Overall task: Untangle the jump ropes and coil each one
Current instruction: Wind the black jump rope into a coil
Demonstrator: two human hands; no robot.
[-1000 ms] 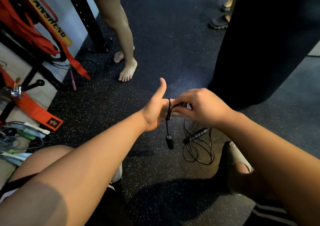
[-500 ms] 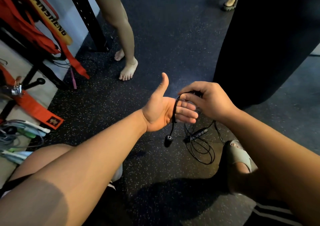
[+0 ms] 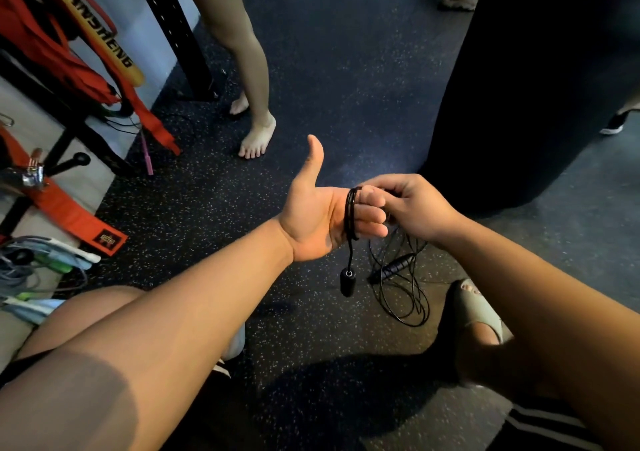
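You are crouched over a dark rubber floor (image 3: 311, 87) flecked with pale specks. Loose loops of black jump rope (image 3: 403, 288) lie on it just beside your sandalled foot (image 3: 479, 312), with one handle (image 3: 398, 268) among them. Farther off, another person's bare foot (image 3: 256, 137) stands flat near a black rack post (image 3: 180, 45).

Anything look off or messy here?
The black rope winds neatly round the left hand, but its slack lies in a loose heap on the floor, and pale ropes sit jumbled at far left.
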